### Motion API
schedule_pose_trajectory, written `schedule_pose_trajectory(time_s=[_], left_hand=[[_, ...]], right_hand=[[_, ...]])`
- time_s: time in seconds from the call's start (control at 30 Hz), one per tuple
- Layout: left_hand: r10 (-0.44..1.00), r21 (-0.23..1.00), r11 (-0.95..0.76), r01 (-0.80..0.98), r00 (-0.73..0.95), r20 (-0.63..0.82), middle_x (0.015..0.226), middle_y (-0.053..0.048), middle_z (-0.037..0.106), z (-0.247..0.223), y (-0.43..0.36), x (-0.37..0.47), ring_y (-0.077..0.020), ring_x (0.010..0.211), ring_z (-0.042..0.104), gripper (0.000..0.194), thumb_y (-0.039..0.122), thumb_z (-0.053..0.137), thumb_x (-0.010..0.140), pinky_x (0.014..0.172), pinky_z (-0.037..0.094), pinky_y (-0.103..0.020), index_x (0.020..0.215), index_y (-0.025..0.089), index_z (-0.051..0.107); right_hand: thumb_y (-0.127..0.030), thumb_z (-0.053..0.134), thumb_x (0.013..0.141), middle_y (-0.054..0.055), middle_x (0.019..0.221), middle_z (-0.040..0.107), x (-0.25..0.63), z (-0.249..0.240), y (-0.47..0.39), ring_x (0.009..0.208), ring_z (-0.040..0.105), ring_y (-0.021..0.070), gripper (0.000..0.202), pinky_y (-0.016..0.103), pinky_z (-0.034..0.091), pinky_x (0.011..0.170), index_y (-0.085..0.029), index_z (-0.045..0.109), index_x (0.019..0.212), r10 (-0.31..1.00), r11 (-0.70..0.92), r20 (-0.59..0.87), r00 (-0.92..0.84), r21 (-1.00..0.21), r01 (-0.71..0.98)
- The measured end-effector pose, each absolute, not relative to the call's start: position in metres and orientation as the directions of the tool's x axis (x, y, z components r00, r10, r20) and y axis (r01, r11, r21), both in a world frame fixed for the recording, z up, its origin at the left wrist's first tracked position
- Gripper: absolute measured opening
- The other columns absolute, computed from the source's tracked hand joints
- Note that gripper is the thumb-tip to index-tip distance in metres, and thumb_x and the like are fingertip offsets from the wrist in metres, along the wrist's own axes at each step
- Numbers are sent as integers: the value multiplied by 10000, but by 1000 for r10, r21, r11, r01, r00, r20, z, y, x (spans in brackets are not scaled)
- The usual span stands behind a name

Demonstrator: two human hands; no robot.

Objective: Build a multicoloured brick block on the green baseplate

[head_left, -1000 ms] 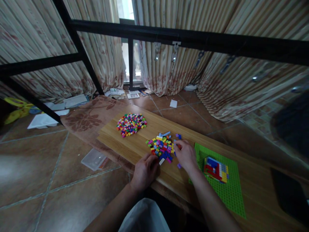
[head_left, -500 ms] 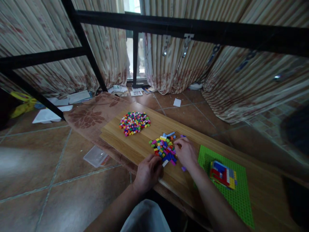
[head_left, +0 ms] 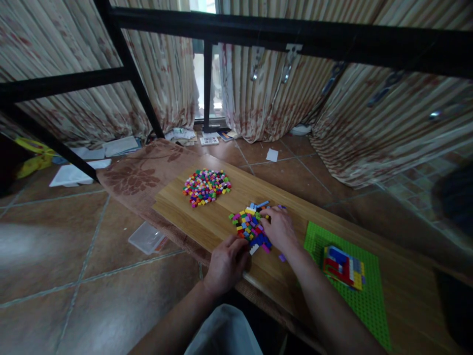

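A pile of mixed bricks (head_left: 249, 224) lies on the wooden board, with blue bricks at its near right side. My right hand (head_left: 279, 227) reaches over the pile's right side, fingers bent and drawn together; whatever is between them is too small to make out. At the pile's near left edge rests my left hand (head_left: 229, 259), its fingers curled and pressed together, their tips by the bricks; anything inside is hidden. Farther right, a green baseplate (head_left: 364, 315) carries a low build (head_left: 343, 267) of blue, red, white and yellow bricks.
A second pile of small bricks (head_left: 207, 187) sits toward the board's far left. The wooden board (head_left: 192, 224) lies over a brown patterned cloth (head_left: 136, 180). A clear plastic tray (head_left: 148, 238) is on the tiled floor. Black metal bars (head_left: 258, 32) cross above.
My right hand has moved slightly left, farther over the brick pile. My left hand has hardly moved. The view has shifted a little.
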State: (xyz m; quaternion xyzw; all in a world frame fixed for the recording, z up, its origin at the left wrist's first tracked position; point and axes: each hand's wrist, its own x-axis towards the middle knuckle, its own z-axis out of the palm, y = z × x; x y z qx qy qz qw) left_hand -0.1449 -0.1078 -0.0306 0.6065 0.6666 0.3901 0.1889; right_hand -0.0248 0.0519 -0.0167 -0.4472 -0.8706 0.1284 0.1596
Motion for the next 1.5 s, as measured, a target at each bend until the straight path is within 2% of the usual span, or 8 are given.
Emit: schedule_pose_trajectory(time_s=[0.23,0.37,0.53,0.83,1.07,1.27,1.5], left_hand=[[954,744,-43,667,-195,230,973,-57,643,-33,-107,-145,-174,877,632,176,199,550,855,765,522,-277,1014,221,621],[956,748,-37,663,-194,219,987,-66,638,-32,-108,-144,-177,886,626,182,193,530,870,777,520,-285,1031,212,614],[954,748,-47,662,-193,230,994,-66,637,-32,-108,-144,-175,887,625,182,197,522,880,784,519,-291,1042,210,604],[960,782,-59,621,-179,215,1045,-67,628,-29,-111,-149,-178,952,613,229,171,542,857,852,511,-299,1075,213,595],[965,811,-75,581,-164,206,1025,-70,618,-26,-113,-153,-181,960,598,182,146,525,851,861,503,-302,1001,210,606],[967,816,-80,573,-153,202,998,-67,610,-28,-114,-154,-178,931,593,161,144,518,851,826,505,-294,973,207,602],[964,824,-88,560,-159,211,1018,-70,610,-27,-115,-155,-177,952,591,143,155,520,862,862,497,-302,977,199,593]], right_hand=[[-103,474,827,47,979,657,-15,-7,50,897,606,172,275,299,438,832,-213,700,938,886,448,166,-433,-550,705],[-181,532,838,42,989,649,-18,-5,40,859,610,165,207,301,455,822,-215,694,962,840,496,151,-521,-600,627],[-182,603,803,32,956,649,-18,-12,29,919,597,177,176,308,448,852,-226,701,942,763,564,113,-636,-597,570],[-174,488,858,38,927,659,-2,-12,34,833,625,165,216,292,460,795,-206,697,903,857,463,164,-488,-660,592],[-206,543,819,39,1012,627,-1,-17,28,812,613,161,213,299,464,777,-212,678,984,831,487,108,-546,-615,621],[-228,596,781,20,942,617,1,-15,29,800,593,159,242,286,453,735,-232,682,1007,838,455,41,-544,-602,656],[-229,602,773,11,857,603,6,-17,28,756,571,158,105,286,443,706,-236,671,851,825,478,73,-561,-619,623]])
